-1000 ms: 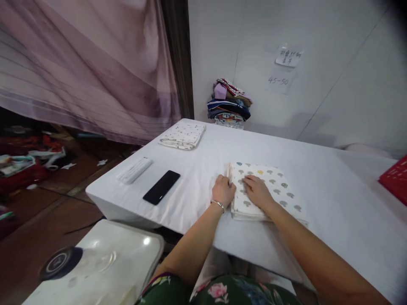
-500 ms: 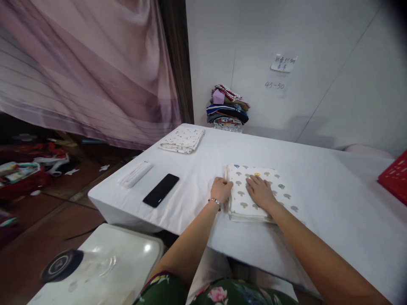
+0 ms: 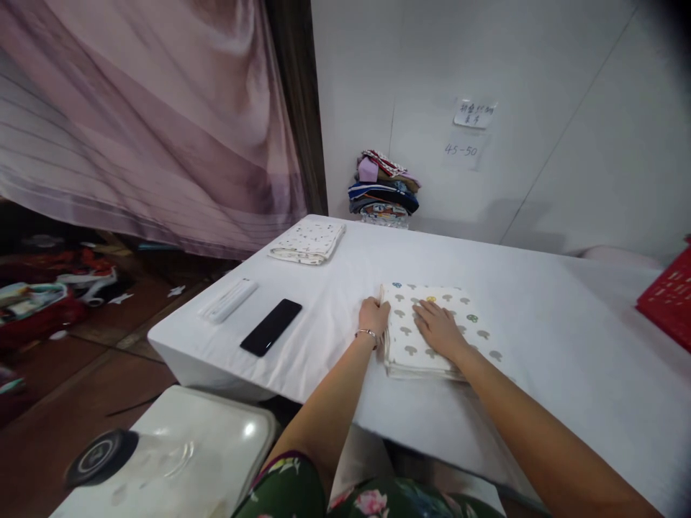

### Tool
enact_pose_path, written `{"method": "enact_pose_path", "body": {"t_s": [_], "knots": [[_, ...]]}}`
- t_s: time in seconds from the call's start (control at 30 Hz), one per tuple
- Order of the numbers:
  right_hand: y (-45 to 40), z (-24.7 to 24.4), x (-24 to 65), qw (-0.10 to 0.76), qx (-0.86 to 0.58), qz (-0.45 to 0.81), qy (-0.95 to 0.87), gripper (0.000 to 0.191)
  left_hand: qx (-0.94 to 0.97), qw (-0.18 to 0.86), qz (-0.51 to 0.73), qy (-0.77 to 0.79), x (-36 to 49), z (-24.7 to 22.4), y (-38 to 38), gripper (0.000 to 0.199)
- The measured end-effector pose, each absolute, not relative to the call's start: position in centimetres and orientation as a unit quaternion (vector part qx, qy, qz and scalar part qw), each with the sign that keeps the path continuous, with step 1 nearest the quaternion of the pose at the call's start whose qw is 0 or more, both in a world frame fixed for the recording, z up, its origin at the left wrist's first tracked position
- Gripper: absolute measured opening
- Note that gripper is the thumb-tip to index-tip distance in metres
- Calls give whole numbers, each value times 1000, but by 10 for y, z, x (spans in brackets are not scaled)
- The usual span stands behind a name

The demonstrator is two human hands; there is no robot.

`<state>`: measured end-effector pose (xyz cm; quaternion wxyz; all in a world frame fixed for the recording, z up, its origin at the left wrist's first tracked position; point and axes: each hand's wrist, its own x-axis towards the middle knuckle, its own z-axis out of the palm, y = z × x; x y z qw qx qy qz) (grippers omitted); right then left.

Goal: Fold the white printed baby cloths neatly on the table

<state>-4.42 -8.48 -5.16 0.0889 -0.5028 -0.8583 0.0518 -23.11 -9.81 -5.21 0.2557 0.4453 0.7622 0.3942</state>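
Observation:
A folded white cloth with grey mushroom prints (image 3: 426, 338) lies flat on the white-covered table (image 3: 335, 324). My left hand (image 3: 373, 316), with a bracelet at the wrist, is closed at the cloth's left edge; its fingertips are partly hidden there. Flat on top of the cloth rests my right hand (image 3: 440, 331), fingers stretched out near a yellow mushroom print. Another folded white cloth with small dark prints (image 3: 309, 241) lies at the table's far left corner.
A black phone (image 3: 271, 327) and a white packet (image 3: 228, 300) lie on the table's left side. Folded clothes (image 3: 384, 187) are stacked beyond the far edge. A red basket (image 3: 669, 298) stands at the right, and a white stool (image 3: 183, 460) is at the lower left.
The view has shifted slightly. My left hand's fingers have closed in at the cloth's left edge, while my right hand stays flat on top.

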Motion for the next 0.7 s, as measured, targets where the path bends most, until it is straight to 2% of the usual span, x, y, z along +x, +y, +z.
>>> {"method": "enact_pose_path", "body": {"t_s": [0.33,0.53,0.7], "knots": [[-85,-47,-42,87,-492,66,-864,43,460,265,356,769,-233,-45,-97,13],[-117,-34,-47,147,-446,98,-877,40,466,345,333,744,-249,-41,-105,40],[-152,-32,-56,163,-377,128,-903,39,451,390,323,735,-257,-41,-122,44]]}}
